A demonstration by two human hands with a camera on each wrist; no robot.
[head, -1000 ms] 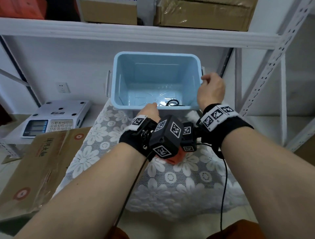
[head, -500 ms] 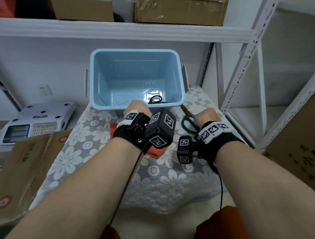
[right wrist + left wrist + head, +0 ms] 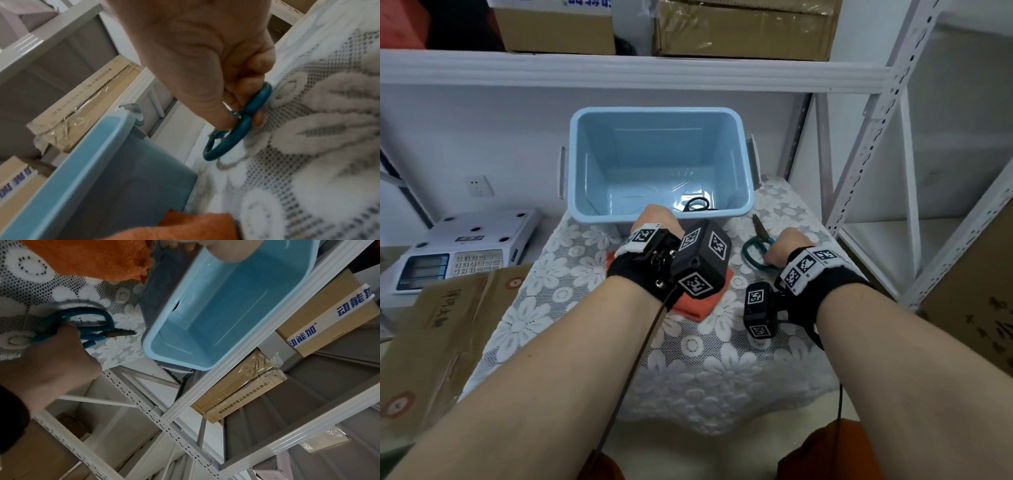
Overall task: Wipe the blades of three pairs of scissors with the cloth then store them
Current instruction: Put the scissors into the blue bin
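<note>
1. My right hand grips the teal scissors on the lace tablecloth — beside the blue bin.
2. My left hand rests on the orange cloth; whether its fingers are curled I cannot tell.
3. Black scissors lie inside the bin.
4. A shelf box reads "动能加".

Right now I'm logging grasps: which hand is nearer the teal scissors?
Right. The right hand grips the teal scissors by their handles; the left hand is apart, on the cloth.
</note>
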